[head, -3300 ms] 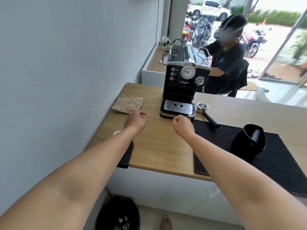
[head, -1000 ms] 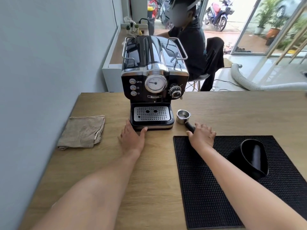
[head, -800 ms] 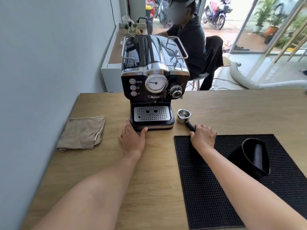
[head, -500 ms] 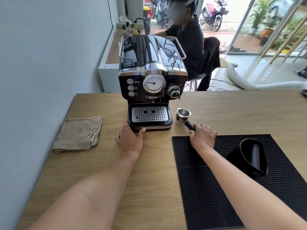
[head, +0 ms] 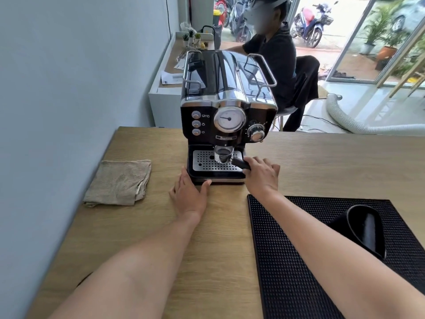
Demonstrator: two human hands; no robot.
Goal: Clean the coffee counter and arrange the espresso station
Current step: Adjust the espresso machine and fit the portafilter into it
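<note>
black espresso machine [head: 227, 116] stands on the wooden surface [head: 230, 226]. right hand [head: 262, 174] grips the black handle of the portafilter [head: 224, 155], its metal basket held above the drip tray [head: 215, 161], just under the machine's front. left hand [head: 189, 195] lies flat and open on the surface, fingertips touching the machine's base at its front left corner. beige cloth [head: 120, 181] lies folded well left of the left hand. black mat [head: 299, 272] lies near the right forearm, with a black pitcher [head: 363, 229] tipped on it.
</note>
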